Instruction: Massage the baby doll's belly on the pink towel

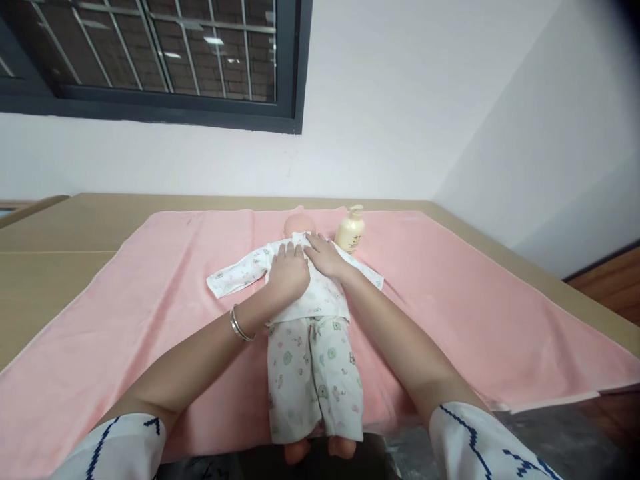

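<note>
A baby doll [300, 225] lies on a pink cloth [200, 253], head toward the wall and feet at the near edge. It wears a white patterned top [320, 301] and matching trousers [293, 373]; one long sleeve is spread out to the left. My left hand [290, 272] rests flat on the left side of the doll's chest, fingers out. Flat on the upper chest near the collar lies my right hand [326, 257], its fingers spread. Neither hand holds anything. The doll's face cannot be made out.
A cream pump bottle [351, 230] stands on the cloth just right of the doll's head. The tan table surface [100, 223] shows around the cloth. Behind it are a white wall and a dark-framed window [180, 107].
</note>
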`<state>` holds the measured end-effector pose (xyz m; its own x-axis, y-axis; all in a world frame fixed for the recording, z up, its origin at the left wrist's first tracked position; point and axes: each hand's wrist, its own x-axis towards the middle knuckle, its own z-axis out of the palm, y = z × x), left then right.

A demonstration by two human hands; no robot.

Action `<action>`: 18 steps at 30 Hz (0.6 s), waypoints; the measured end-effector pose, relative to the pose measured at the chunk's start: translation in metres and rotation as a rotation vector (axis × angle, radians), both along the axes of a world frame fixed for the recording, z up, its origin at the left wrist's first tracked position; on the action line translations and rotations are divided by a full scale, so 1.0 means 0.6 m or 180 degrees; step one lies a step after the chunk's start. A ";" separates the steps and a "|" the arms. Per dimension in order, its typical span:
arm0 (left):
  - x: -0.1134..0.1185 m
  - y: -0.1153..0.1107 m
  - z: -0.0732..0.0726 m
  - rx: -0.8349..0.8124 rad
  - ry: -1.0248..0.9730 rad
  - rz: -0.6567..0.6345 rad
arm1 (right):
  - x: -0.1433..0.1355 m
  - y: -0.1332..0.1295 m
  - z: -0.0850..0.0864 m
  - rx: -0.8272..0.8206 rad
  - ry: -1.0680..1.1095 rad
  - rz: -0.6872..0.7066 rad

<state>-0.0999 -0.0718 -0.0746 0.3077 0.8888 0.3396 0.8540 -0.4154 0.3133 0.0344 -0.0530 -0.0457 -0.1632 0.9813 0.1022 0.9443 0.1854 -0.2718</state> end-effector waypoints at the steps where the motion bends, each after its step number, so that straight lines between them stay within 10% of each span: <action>1: -0.001 -0.001 0.003 0.0015 -0.0013 -0.0099 | 0.002 0.003 -0.002 -0.0018 0.0046 -0.0006; 9: -0.052 0.074 0.015 -0.0415 -0.0170 -0.0171 | -0.065 -0.070 0.006 0.0207 -0.0557 0.0070; 18: 0.003 -0.025 0.009 0.0120 0.0277 0.0286 | 0.002 -0.001 0.001 0.0013 0.0086 -0.0166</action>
<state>-0.0982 -0.0866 -0.0689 0.2572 0.9012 0.3487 0.9116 -0.3460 0.2218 0.0355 -0.0536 -0.0451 -0.1089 0.9880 0.1100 0.9450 0.1372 -0.2968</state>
